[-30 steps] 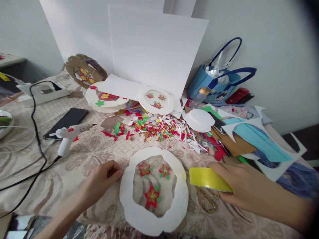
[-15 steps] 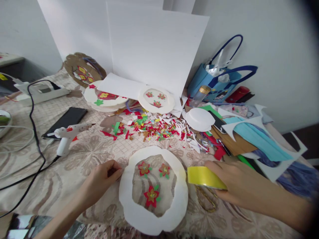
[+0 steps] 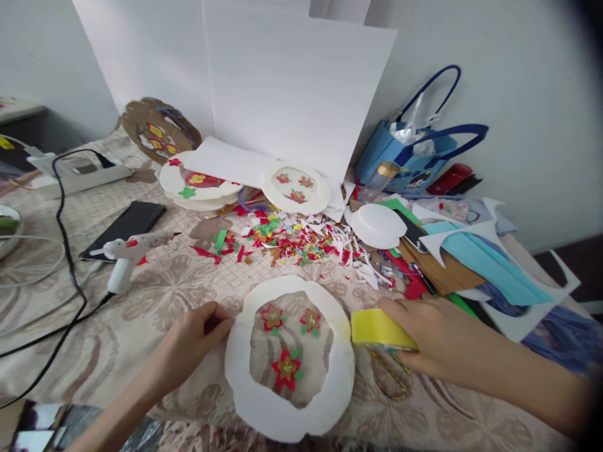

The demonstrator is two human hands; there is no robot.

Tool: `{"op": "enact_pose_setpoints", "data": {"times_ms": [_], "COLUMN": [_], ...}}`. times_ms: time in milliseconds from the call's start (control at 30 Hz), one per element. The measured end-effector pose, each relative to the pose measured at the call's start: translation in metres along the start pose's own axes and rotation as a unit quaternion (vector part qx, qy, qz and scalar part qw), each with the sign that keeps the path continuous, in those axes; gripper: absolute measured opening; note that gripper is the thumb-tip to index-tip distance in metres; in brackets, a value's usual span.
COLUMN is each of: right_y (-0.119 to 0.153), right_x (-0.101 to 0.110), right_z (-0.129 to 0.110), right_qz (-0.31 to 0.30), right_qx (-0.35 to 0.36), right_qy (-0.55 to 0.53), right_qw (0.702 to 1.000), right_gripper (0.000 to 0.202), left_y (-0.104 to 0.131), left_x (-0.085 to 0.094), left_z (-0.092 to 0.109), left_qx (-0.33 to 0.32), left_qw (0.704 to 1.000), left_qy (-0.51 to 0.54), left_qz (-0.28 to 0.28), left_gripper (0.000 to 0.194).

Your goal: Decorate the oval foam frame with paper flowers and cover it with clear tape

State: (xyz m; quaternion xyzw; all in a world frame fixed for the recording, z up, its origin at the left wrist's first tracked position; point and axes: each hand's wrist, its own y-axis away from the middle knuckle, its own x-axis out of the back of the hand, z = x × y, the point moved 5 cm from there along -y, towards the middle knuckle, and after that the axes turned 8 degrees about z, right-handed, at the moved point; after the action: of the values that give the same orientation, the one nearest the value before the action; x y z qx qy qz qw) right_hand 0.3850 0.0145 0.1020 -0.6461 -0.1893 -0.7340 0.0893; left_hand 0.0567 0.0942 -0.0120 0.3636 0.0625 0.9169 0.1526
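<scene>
A scalloped white paper frame (image 3: 292,417) lies on the patterned tablecloth, its see-through middle bearing three red and gold paper flowers (image 3: 286,370) with green leaves. My left hand (image 3: 198,333) pinches at the frame's left edge, thumb and forefinger together. In my right hand (image 3: 419,333) is a roll of yellow tape (image 3: 379,329), held on its side against or very near the frame's right edge. Beneath the tape a loop of gold cord (image 3: 391,380) rests on the cloth.
A white glue gun (image 3: 125,251) with a black cable and a dark phone (image 3: 129,227) lie on the left. Coloured paper scraps (image 3: 301,242) spread behind the frame. Further back are finished-looking round frames (image 3: 296,204), a blue bag (image 3: 396,154) and a bottle (image 3: 379,179).
My right hand has shifted slightly left with the yellow tape, bringing it closer to the frame's right edge and tilting it a little. The left hand and the frame stay nearly still.
</scene>
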Motion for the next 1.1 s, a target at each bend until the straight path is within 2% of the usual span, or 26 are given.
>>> {"op": "enact_pose_setpoints", "data": {"times_ms": [333, 500, 700, 1100], "right_y": [-0.014, -0.019, -0.017, -0.015], "right_x": [0.007, 0.003, 0.000, 0.002], "right_z": [-0.018, -0.022, -0.022, -0.024], "right_qz": [-0.021, -0.007, 0.036, 0.053], "right_qx": [0.016, 0.024, 0.035, 0.042], "right_qy": [0.034, 0.064, 0.073, 0.071], "right_qw": [0.999, 0.998, 0.996, 0.995], "right_gripper": [0.027, 0.028, 0.033, 0.027], "left_y": [0.005, 0.005, 0.008, 0.012], "left_x": [0.002, 0.001, 0.003, 0.001], "left_z": [0.008, 0.009, 0.015, 0.016], "left_qx": [0.001, -0.011, -0.013, -0.010], "left_qw": [0.999, 0.999, 0.998, 0.992], "left_qy": [-0.031, -0.037, -0.051, -0.108], "left_qz": [0.014, 0.023, 0.033, 0.058], "left_gripper": [0.025, 0.023, 0.020, 0.019]}}
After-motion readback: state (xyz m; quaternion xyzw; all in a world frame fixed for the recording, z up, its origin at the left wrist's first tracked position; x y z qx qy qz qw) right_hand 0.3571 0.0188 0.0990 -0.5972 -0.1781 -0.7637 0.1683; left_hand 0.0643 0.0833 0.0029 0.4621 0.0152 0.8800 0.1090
